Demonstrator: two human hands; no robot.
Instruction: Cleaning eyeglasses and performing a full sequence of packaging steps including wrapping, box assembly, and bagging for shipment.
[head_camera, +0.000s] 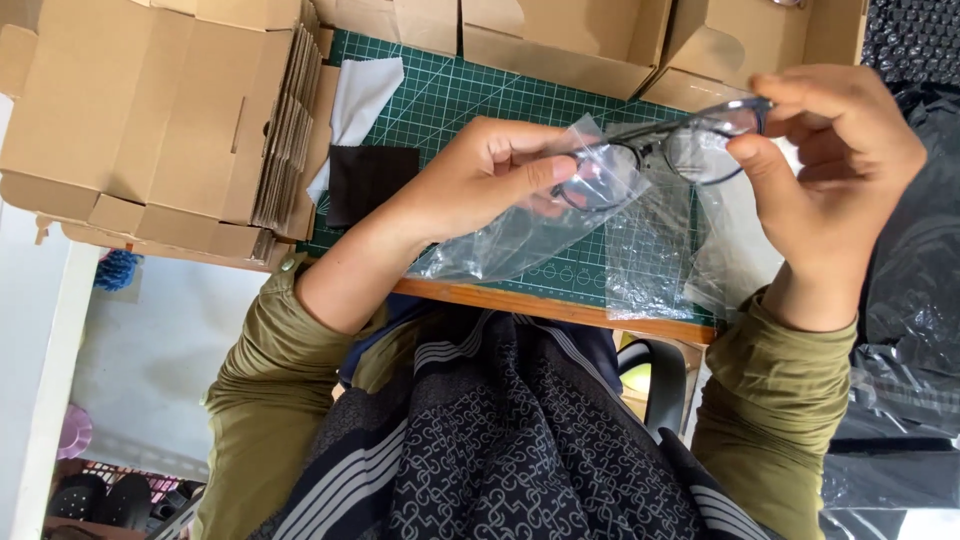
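Note:
My left hand (490, 175) pinches the mouth of a clear plastic bag (530, 230) together with one lens end of a pair of dark-framed glasses (655, 150). That end of the glasses sits at or just inside the bag's opening. My right hand (830, 170) grips the other end of the glasses between thumb and fingers. Both hands hold these things above a green cutting mat (450, 95). A second clear bag (650, 260) lies on the mat below the glasses.
A stack of flat cardboard boxes (150, 120) fills the left. A white cloth (360, 95) and a dark cloth (370, 180) lie beside it. Open cardboard boxes (560, 40) line the back. Black plastic bags (910, 300) sit at the right. The wooden table edge (550, 305) is nearest me.

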